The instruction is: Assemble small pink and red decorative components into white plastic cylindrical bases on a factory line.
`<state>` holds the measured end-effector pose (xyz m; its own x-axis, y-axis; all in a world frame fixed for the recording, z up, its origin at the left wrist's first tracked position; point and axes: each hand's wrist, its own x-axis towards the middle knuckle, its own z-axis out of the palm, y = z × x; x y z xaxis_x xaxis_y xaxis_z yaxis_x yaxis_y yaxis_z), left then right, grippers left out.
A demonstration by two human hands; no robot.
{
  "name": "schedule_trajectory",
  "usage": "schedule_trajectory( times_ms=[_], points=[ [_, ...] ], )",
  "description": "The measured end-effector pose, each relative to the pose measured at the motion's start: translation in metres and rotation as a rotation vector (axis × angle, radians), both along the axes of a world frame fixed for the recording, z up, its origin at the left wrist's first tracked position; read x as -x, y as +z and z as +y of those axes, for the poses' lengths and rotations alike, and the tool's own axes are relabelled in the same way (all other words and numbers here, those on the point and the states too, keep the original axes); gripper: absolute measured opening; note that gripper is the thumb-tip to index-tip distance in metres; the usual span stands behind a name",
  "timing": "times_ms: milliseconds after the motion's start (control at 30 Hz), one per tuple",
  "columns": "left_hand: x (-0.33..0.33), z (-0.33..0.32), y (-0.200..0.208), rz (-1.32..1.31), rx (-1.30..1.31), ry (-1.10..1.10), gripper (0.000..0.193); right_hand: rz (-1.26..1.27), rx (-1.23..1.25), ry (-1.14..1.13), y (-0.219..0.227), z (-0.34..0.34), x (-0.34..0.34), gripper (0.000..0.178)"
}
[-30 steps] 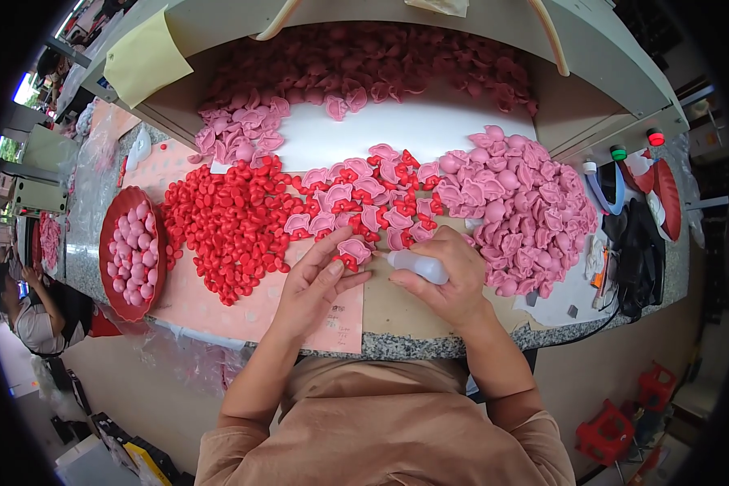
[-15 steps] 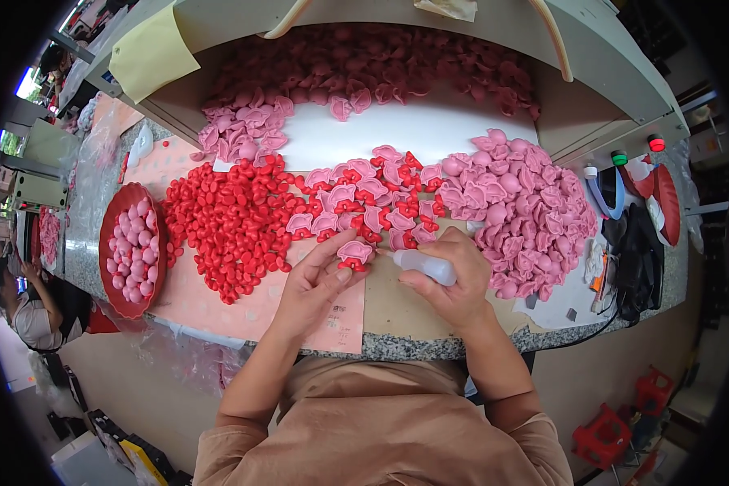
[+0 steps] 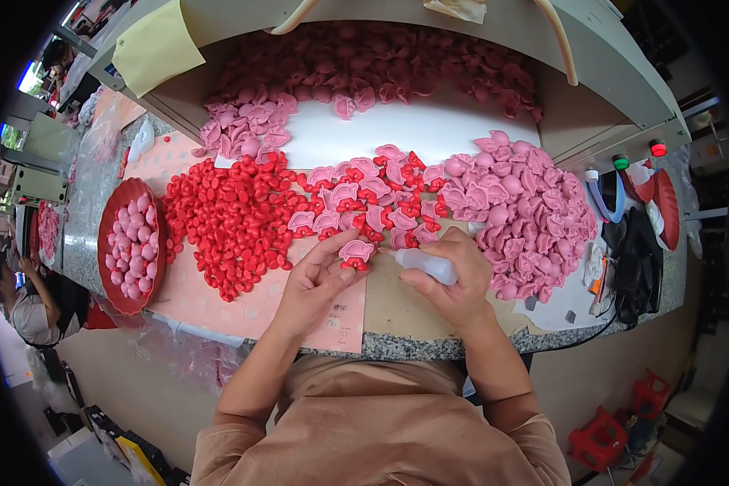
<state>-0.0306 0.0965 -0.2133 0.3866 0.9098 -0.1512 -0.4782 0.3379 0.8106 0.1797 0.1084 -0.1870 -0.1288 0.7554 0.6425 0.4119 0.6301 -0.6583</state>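
Speckled granite worktable (image 3: 429, 347), concrete floor (image 3: 138, 389)

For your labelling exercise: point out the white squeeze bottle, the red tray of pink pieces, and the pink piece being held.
white squeeze bottle (image 3: 426, 265), head view, body
red tray (image 3: 105, 243), head view, rim
pink piece (image 3: 355, 251), head view, top face

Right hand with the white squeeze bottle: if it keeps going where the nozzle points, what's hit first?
Probably the pink piece pinched in the left hand; the white squeeze bottle in the right hand aims left at it. Depth is unclear.

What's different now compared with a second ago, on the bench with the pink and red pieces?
Little changed. The left hand still pinches the pink piece, nudged slightly toward the squeeze bottle, which the right hand keeps holding. The red pile and the red tray are unmoved.
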Motion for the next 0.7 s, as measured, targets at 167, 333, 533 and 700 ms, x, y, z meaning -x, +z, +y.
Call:
schedule_trajectory(
  times_ms=[167,333,533,700],
  points=[
    [-0.0044,-0.0013,0.0042,0.081,-0.092,0.055,0.047,-0.013,0.008,-0.008,-0.0012,-0.0002,0.0009,0.037],
    [-0.0054,-0.0013,0.0034,0.125,-0.104,0.066,0.047,-0.013,-0.007,-0.015,-0.0021,-0.0004,0.0002,0.038],
    [-0.0063,-0.0007,0.0027,0.090,-0.103,0.075,0.044,-0.004,-0.014,0.000,-0.0041,-0.0014,-0.0013,0.039],
    [-0.0057,-0.0009,0.0029,0.108,-0.099,0.073,0.043,-0.009,-0.002,0.003,-0.0036,-0.0016,-0.0001,0.038]
  ],
)
